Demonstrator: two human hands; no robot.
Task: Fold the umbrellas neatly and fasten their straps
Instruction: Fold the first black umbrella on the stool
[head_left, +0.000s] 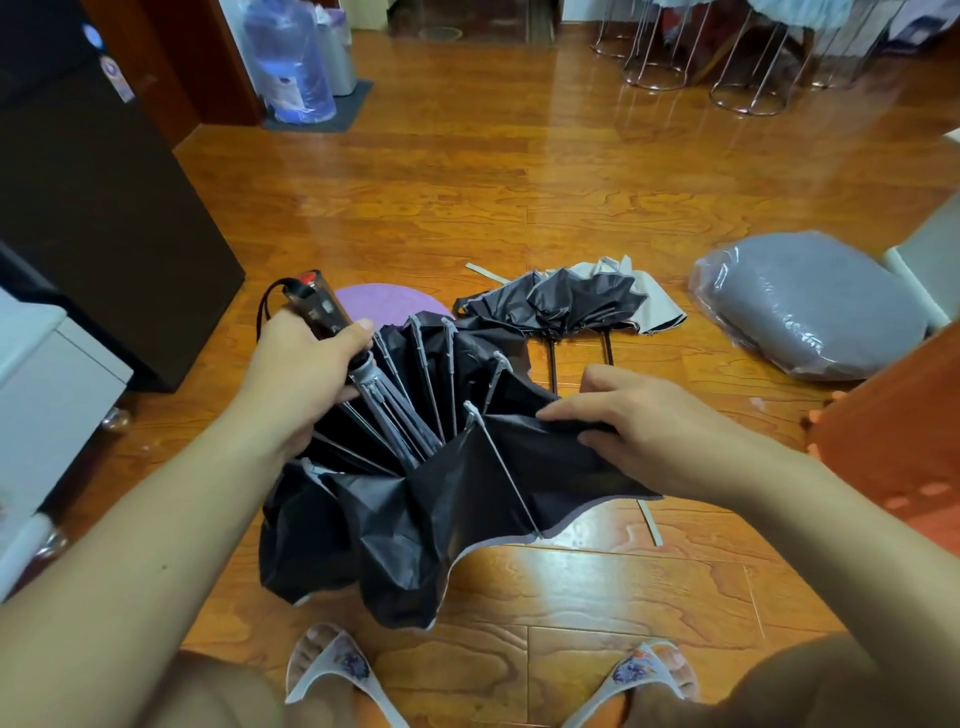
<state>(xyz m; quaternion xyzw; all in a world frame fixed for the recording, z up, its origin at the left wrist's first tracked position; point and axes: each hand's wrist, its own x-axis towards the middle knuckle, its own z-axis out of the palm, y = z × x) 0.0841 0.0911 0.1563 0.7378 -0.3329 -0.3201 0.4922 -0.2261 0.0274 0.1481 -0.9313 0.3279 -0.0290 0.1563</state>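
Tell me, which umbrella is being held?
The black umbrella nearest the person: left hand grips its handle, right hand pinches its fabric. The other umbrella lies untouched on the floor.

Left hand (306, 358) fingers curled tight in a grip, thumb up top, forearm angled in from lower left. Right hand (639, 415) palm down, fingers pinching, forearm coming in from lower right

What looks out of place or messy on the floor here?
A second umbrella lies half-collapsed on the wooden floor, its canopy crumpled and unfastened. Two loose pale strips also lie on the floor.
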